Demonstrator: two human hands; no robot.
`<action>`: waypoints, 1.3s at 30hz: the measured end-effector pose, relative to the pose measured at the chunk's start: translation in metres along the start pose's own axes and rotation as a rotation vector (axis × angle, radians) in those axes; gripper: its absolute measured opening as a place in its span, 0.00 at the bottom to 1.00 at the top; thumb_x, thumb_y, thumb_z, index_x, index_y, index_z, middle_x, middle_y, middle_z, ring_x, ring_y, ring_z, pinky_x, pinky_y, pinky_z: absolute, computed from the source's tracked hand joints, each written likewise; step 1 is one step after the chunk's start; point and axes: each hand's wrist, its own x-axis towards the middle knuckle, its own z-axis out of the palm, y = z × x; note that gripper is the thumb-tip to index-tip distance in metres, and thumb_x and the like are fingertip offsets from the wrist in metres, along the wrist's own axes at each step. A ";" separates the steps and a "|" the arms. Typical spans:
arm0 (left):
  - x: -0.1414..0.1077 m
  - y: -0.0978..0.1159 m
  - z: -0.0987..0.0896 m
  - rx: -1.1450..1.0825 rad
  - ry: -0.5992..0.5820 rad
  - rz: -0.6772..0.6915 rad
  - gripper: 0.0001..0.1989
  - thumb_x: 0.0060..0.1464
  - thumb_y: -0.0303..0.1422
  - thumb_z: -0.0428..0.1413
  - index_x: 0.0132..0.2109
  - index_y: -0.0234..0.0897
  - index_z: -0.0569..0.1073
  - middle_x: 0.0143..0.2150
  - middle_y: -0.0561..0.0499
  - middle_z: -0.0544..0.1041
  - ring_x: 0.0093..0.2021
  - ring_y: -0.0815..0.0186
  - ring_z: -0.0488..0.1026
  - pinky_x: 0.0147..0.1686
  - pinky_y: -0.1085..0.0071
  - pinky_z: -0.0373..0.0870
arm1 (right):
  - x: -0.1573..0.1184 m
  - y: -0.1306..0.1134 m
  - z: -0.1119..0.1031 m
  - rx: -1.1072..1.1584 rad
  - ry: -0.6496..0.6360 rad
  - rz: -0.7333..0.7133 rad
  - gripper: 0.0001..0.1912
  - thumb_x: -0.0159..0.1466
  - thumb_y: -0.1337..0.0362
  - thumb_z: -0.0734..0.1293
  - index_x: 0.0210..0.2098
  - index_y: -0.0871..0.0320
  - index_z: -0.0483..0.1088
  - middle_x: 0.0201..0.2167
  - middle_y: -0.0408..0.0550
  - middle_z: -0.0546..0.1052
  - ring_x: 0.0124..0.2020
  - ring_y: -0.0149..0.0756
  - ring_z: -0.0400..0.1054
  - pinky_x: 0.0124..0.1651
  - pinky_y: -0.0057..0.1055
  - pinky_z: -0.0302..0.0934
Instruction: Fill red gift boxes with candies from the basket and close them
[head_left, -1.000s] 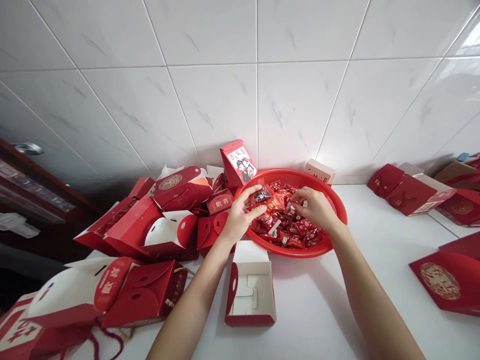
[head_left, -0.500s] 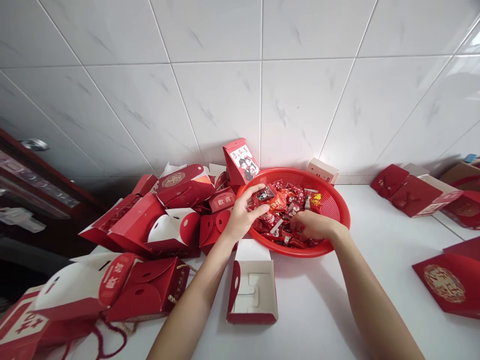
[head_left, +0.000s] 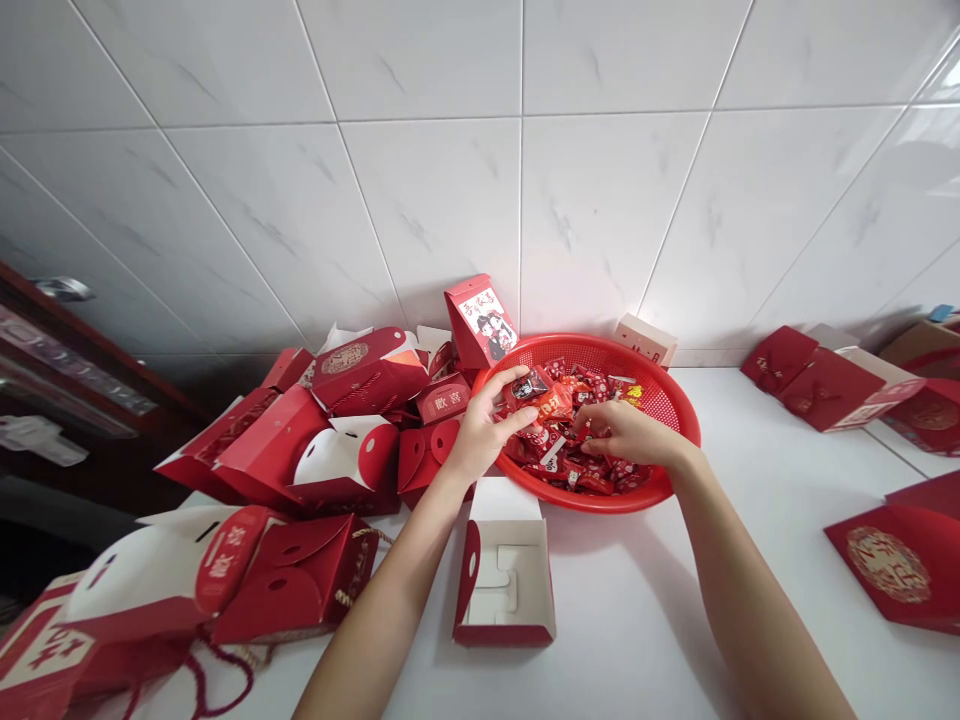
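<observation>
You have both hands at the red basket, which sits on the white counter at 1 o'clock from the open box. Your left hand, at the basket's 9 o'clock side, has thumb and fingers closed on wrapped packets, one dark and one orange-red among them. Your right hand reaches in from 4 o'clock, its fingers part-curled over the loose packets; whether they grip one, you cannot tell from this view. The step in hand is judged to be picking packets out of the basket and collecting them in the left hand. The next move calls for a light pinch on a single wrapper by the right fingers, with the left grip firm enough that nothing slips. Your open box has its white flap raised at 12 o'clock, and its interior shows no packets.
</observation>
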 end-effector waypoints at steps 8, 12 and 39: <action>0.001 0.000 -0.001 -0.006 -0.034 0.009 0.28 0.48 0.35 0.68 0.57 0.41 0.75 0.58 0.44 0.77 0.53 0.53 0.77 0.38 0.63 0.84 | -0.003 -0.019 0.006 -0.042 -0.349 0.069 0.12 0.57 0.72 0.67 0.37 0.55 0.80 0.23 0.44 0.77 0.27 0.39 0.71 0.29 0.30 0.58; 0.001 -0.001 -0.001 0.003 -0.035 0.002 0.28 0.49 0.35 0.68 0.58 0.41 0.74 0.59 0.44 0.77 0.53 0.53 0.77 0.39 0.62 0.84 | -0.003 -0.028 0.009 -0.010 -0.294 0.035 0.11 0.60 0.73 0.65 0.37 0.56 0.79 0.25 0.45 0.79 0.29 0.39 0.73 0.31 0.29 0.60; 0.000 0.002 0.000 0.013 -0.008 0.003 0.27 0.48 0.35 0.68 0.57 0.40 0.75 0.58 0.43 0.76 0.54 0.51 0.76 0.38 0.61 0.85 | -0.004 -0.008 -0.005 1.024 0.287 0.123 0.14 0.48 0.60 0.75 0.30 0.57 0.68 0.22 0.38 0.74 0.16 0.25 0.62 0.20 0.25 0.53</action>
